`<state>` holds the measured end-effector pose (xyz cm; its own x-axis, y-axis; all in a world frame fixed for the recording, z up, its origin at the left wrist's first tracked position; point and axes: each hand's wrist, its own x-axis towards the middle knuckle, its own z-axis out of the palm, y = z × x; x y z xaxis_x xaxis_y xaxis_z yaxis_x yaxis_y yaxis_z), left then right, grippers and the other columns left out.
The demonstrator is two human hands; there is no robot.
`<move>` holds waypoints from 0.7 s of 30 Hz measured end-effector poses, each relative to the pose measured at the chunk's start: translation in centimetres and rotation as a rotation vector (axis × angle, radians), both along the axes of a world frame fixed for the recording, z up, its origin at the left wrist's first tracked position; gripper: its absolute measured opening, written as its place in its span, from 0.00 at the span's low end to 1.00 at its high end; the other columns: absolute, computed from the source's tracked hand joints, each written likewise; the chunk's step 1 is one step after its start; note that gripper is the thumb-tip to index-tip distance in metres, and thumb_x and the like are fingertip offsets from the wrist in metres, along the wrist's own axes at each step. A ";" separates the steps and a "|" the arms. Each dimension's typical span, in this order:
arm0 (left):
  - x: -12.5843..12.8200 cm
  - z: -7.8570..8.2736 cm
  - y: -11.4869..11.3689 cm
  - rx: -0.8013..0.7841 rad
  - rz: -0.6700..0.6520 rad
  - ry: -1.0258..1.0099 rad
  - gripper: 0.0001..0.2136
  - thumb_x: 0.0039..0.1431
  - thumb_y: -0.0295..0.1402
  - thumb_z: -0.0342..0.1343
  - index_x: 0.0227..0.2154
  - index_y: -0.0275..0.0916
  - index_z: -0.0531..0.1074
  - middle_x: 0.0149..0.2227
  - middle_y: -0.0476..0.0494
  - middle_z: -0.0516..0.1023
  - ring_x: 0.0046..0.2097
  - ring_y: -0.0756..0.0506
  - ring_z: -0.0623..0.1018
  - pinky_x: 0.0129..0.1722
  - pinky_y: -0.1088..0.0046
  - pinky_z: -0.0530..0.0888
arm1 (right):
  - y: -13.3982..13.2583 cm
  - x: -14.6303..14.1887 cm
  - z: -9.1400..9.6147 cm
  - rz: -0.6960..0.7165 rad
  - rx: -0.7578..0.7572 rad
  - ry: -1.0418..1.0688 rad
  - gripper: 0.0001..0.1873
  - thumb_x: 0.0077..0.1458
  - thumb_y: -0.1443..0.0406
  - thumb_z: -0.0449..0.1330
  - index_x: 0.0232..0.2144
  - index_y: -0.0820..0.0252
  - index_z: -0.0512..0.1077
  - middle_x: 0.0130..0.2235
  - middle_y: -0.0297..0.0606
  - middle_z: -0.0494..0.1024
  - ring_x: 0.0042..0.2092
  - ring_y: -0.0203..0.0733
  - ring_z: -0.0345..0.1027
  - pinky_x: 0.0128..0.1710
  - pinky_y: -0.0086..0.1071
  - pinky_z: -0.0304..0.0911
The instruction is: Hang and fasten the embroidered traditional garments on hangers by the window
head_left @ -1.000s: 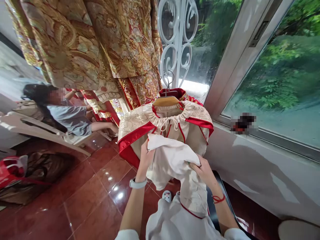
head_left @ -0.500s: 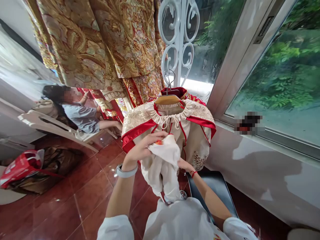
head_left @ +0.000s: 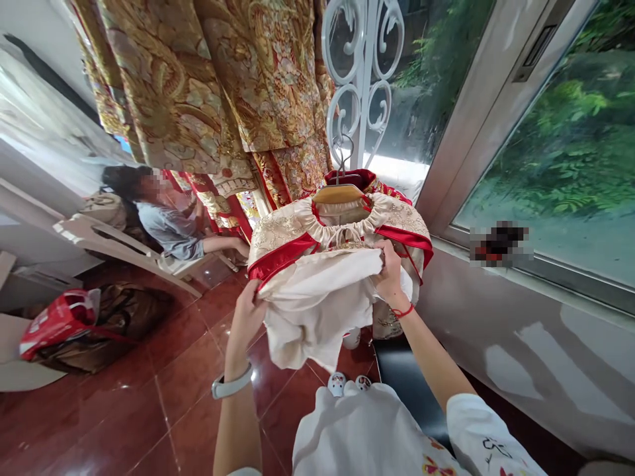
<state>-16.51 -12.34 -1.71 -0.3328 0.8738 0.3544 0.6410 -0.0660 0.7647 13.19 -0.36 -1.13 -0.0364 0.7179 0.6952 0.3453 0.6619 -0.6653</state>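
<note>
Beside the window (head_left: 550, 165), a white cloth (head_left: 320, 307) hangs before the cream-and-red garment (head_left: 280, 231) on the hanger (head_left: 338, 194). Fingers of the left hand (head_left: 247, 314) pinch one end, those of the right hand (head_left: 389, 272) the other, likely to spread the upper edge. Its long axis runs crosswise, rising rightward; loose folds point downward.

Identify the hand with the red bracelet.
The right hand, gripping the white cloth, has the thin red bracelet. The left hand, also gripping the cloth, has a pale wristband instead.
</note>
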 end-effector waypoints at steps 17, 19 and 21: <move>10.9 2.6 2.9 0.076 -0.320 -0.037 0.03 0.48 0.27 0.48 0.26 0.41 0.63 0.30 0.49 0.67 0.33 0.47 0.69 0.37 0.71 0.68 | -1.5 -3.2 0.1 0.542 -0.149 -0.402 0.15 0.50 0.72 0.56 0.41 0.57 0.73 0.35 0.38 0.79 0.38 0.43 0.73 0.39 0.33 0.64; 10.2 -0.1 1.6 -0.010 -0.294 -0.142 0.08 0.48 0.31 0.55 0.33 0.40 0.66 0.35 0.48 0.71 0.37 0.47 0.72 0.41 0.70 0.71 | -1.8 -2.7 0.2 0.416 -0.099 -0.336 0.16 0.44 0.75 0.52 0.34 0.57 0.74 0.33 0.36 0.79 0.35 0.41 0.72 0.35 0.31 0.63; 9.5 -4.0 -0.1 -0.106 -0.232 -0.245 0.21 0.42 0.35 0.62 0.41 0.40 0.67 0.41 0.45 0.74 0.44 0.43 0.75 0.46 0.66 0.73 | -2.3 -2.1 0.7 0.323 -0.055 -0.217 0.17 0.41 0.75 0.51 0.32 0.57 0.73 0.31 0.35 0.79 0.32 0.40 0.71 0.32 0.30 0.62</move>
